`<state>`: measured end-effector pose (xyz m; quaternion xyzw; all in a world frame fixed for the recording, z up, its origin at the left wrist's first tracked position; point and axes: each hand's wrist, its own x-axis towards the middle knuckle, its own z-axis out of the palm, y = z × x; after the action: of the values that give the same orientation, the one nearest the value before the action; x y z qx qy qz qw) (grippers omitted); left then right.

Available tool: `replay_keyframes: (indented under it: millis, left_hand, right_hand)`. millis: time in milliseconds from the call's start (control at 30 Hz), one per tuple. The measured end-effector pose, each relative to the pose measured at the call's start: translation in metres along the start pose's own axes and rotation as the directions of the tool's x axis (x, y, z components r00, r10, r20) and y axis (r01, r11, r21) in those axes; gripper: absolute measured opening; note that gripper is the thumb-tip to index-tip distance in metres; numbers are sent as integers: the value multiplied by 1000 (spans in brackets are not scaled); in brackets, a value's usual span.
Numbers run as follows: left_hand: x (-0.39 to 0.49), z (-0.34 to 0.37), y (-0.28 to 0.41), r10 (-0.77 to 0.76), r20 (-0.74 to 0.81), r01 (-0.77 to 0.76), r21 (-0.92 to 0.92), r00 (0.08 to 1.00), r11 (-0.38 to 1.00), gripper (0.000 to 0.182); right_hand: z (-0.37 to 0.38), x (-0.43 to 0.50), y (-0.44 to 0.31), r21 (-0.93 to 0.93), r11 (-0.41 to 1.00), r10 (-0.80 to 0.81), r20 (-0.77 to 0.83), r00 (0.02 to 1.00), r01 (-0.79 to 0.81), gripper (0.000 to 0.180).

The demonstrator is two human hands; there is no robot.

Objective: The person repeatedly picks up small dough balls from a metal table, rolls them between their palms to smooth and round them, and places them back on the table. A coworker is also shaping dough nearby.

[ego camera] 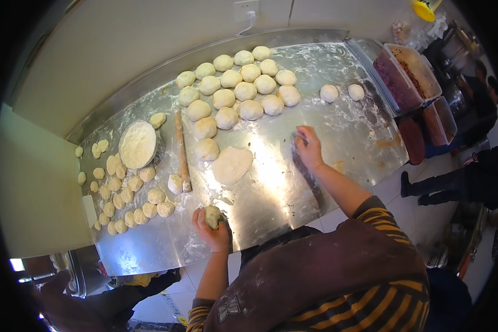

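My left hand [212, 237] is cupped around a stuffed dough ball [212, 216] near the table's front edge. Some green filling shows on the side of the ball by my thumb. Over the steel table, my right hand [310, 148] has its fingers loosely bent and thumb apart, with nothing seen in it. Between and beyond the hands lies a flat rolled dough wrapper [232, 165]. A wooden rolling pin [181, 151] rests left of it, beside a single dough piece [175, 184]. Several rows of round filled buns [245, 91] stand behind the wrapper.
At the left are a bowl of flour [137, 144] and several small dough pieces [127, 195]. Two buns [329, 93] sit apart at the right. Plastic tubs of filling [415, 70] stand by the right edge. Other people's legs [435, 186] show beyond the floured steel table [269, 195].
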<state>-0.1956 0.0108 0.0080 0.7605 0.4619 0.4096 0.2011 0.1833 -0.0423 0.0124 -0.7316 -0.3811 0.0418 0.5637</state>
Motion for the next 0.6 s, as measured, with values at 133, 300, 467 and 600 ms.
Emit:
replay_keyframes:
  millis: [133, 300, 467, 600]
  left_hand:
    - [6, 16, 24, -59, -53, 62, 63, 997, 996, 64]
    - [11, -14, 13, -78, 3, 77, 110, 997, 991, 60]
    - [-13, -14, 40, -71, 132, 69, 20, 989, 997, 63]
    - [-26, 17, 46, -28, 41, 32, -97, 999, 995, 66]
  right_hand:
    - [-48, 95, 63, -490, 871, -116, -129, 985, 38, 52]
    - [-63, 163, 140, -805, 593, 4, -40, 999, -34, 97]
    - [-166, 198, 247, -868, 490, 233, 214, 949, 75, 92]
    - [-286, 269, 290, -766, 611, 36, 278, 960, 199, 63]
